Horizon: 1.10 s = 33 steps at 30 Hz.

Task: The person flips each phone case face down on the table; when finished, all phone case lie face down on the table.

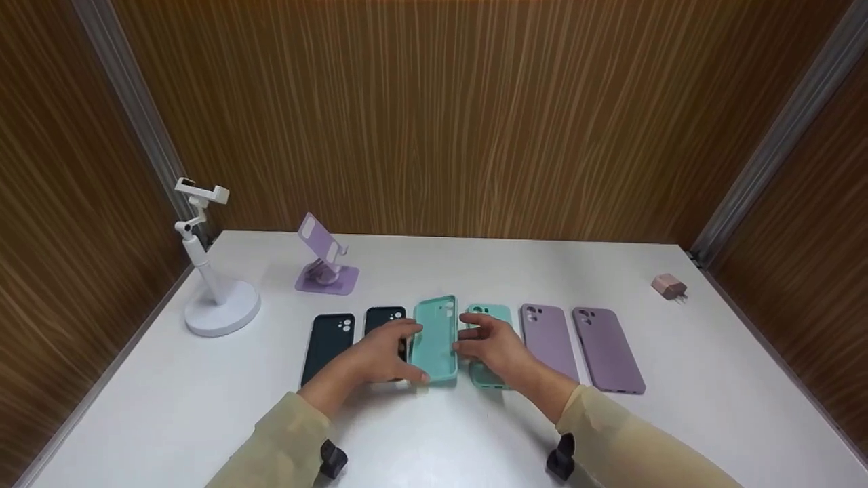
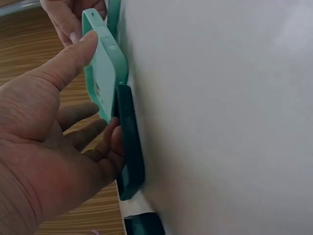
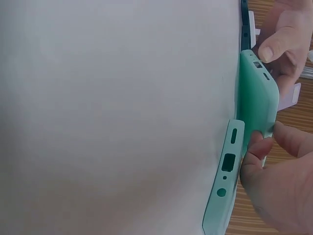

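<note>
A mint green phone case (image 1: 434, 342) lies between my hands, its hollow inner side facing up and its right side tipped off the white table. My left hand (image 1: 383, 352) holds its left side, the thumb on the lower corner and fingers along the edge. With my right hand (image 1: 498, 347) I pinch its right edge; in the right wrist view the thumb and a finger (image 3: 291, 139) meet there. A second mint case (image 1: 491, 379) lies partly hidden under my right hand. Beside my left fingers is a dark teal case (image 2: 131, 147), partly covered by that hand.
Another dark case (image 1: 329, 347) lies at the left of the row, two purple cases (image 1: 550, 342) at the right. Behind stand a purple phone stand (image 1: 325, 261) and a white stand (image 1: 222, 308). A pink charger plug (image 1: 669, 287) lies far right. Wood-grain panels (image 1: 434, 122) enclose the table.
</note>
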Tool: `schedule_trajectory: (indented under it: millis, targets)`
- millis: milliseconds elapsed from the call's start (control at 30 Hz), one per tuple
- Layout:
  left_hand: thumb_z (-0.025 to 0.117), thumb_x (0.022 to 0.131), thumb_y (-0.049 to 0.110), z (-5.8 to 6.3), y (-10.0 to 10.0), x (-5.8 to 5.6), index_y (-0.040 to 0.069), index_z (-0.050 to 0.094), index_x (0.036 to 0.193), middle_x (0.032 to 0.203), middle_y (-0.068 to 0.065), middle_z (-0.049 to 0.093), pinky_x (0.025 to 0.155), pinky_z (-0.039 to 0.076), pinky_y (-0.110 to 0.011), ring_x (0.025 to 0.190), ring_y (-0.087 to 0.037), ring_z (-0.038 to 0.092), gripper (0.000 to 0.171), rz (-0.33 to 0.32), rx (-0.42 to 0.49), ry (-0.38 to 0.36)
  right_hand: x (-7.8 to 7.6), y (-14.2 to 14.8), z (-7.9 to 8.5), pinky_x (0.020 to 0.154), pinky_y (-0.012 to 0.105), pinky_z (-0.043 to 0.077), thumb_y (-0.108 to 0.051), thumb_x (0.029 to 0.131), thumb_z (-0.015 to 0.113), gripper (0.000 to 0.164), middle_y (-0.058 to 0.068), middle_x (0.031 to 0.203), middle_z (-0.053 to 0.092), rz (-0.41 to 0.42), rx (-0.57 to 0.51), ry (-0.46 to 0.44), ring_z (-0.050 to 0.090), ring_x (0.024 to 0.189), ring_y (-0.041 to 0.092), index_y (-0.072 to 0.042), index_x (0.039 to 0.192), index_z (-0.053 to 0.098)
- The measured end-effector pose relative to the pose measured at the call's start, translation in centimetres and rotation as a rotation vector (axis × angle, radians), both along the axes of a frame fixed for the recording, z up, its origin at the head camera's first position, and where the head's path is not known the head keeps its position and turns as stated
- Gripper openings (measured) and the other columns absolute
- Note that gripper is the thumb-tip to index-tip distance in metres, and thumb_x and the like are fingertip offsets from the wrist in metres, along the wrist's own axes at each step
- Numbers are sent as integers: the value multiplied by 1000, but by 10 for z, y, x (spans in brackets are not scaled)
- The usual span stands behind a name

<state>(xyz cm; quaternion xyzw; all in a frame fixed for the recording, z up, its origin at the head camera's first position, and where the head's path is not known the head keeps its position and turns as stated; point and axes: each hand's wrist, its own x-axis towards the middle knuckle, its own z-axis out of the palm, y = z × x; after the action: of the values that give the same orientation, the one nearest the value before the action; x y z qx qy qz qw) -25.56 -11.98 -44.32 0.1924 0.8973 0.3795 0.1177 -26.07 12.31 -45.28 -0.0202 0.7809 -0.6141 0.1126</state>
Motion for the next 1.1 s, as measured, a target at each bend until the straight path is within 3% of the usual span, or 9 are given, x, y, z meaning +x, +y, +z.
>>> schedule_trajectory:
  millis: [133, 233, 433, 600, 800, 933, 1100]
  targets:
    - [94, 83, 25, 11, 6, 6, 2, 53, 154, 163, -19, 44, 123, 32, -55, 152, -39, 37, 85, 22, 9, 66, -1, 0, -1, 96, 38, 59, -1, 93, 79, 61, 14, 124, 70, -6, -4, -14, 69, 110, 24, -3, 150, 58]
    - [93, 85, 25, 13, 11, 10, 7, 50, 157, 163, -17, 44, 118, 39, -55, 148, -38, 44, 86, 38, 71, 64, 0, 1, -2, 96, 37, 59, -1, 93, 79, 62, 15, 125, 70, 2, -10, -12, 69, 112, 24, -2, 151, 56]
    - [91, 87, 27, 5, 19, 15, 13, 38, 165, 168, -12, 38, 114, 46, -51, 148, -37, 46, 96, 32, 242, -84, 0, 3, -1, 95, 37, 59, -5, 94, 80, 63, 13, 127, 69, 11, -10, -28, 69, 113, 24, -4, 152, 55]
    - [91, 86, 26, 4, 21, 15, 15, 32, 168, 171, -11, 33, 118, 40, -53, 153, -38, 37, 101, 27, 309, -167, 1, 4, 0, 95, 38, 59, -8, 95, 80, 64, 13, 129, 68, 27, -33, -30, 69, 110, 23, -6, 154, 54]
    - [91, 87, 24, 6, 17, 13, 18, 29, 169, 170, -12, 35, 121, 33, -58, 154, -40, 34, 104, 25, 394, -241, 0, 3, 2, 101, 42, 56, -12, 102, 72, 61, 16, 138, 65, 89, -152, -63, 68, 117, 27, -6, 158, 48]
    - [91, 87, 18, 5, 14, 10, 15, 27, 169, 168, -14, 37, 120, 36, -56, 154, -42, 34, 104, 33, 520, -330, -1, 2, 2, 105, 45, 53, -13, 107, 63, 57, 17, 142, 63, 124, -232, -103, 68, 121, 29, -6, 160, 44]
    - [88, 90, 17, 5, 10, 8, 17, 29, 169, 168, -15, 36, 114, 43, -57, 154, -41, 35, 99, 56, 625, -431, -3, -1, 3, 105, 43, 54, -18, 109, 62, 59, 17, 141, 63, 176, -244, -126, 68, 122, 30, -8, 163, 41]
